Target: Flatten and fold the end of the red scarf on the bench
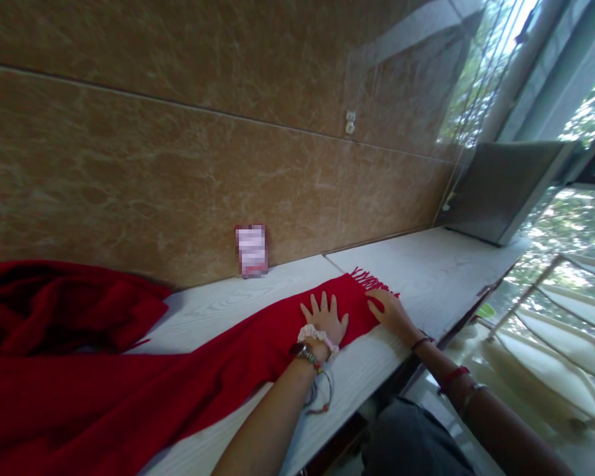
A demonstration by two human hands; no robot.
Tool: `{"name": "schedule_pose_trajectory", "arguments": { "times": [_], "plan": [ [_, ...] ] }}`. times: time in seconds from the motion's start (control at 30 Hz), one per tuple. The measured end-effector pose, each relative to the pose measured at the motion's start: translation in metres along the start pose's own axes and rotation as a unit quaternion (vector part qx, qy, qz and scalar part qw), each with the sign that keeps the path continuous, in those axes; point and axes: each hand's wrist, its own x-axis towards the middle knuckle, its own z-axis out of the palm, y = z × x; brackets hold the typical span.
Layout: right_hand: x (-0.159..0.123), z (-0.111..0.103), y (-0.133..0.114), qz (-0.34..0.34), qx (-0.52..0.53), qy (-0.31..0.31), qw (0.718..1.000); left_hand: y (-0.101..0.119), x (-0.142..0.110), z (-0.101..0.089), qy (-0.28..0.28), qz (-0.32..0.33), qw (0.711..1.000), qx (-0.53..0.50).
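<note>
A long red scarf [258,337] lies along the white wood-grain surface, its fringed end pointing away to the right. My left hand [326,317] presses flat on the scarf with its fingers spread. Close to the fringe [364,281], my right hand [389,311] touches the scarf's end, fingers slightly bent and the thumb apart from them. Toward the left the cloth widens into loose folds, and a bunched heap of red fabric [69,304] lies against the wall.
A small card [252,251] with blurred print leans on the brown marbled wall [178,165]. The white counter [426,264] runs to a grey box-like appliance [506,188] by the window. A tiered rack [550,337] stands at right. My knee [411,436] is below the counter's edge.
</note>
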Motion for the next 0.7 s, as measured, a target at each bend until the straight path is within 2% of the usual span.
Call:
{"name": "schedule_pose_trajectory", "arguments": {
  "times": [0.37,0.57,0.7],
  "plan": [
    [0.003,-0.001,-0.002,-0.014,0.016,-0.005,1.0,-0.001,-0.005,-0.006,0.005,0.001,1.0,-0.015],
    [0.003,0.005,0.004,0.024,-0.012,-0.017,0.999,0.001,-0.007,-0.012,-0.001,0.0,1.0,-0.021],
    [0.001,0.009,0.01,0.052,-0.014,-0.026,0.998,0.0,-0.006,-0.011,-0.006,0.025,0.999,-0.02]
  ]
}}
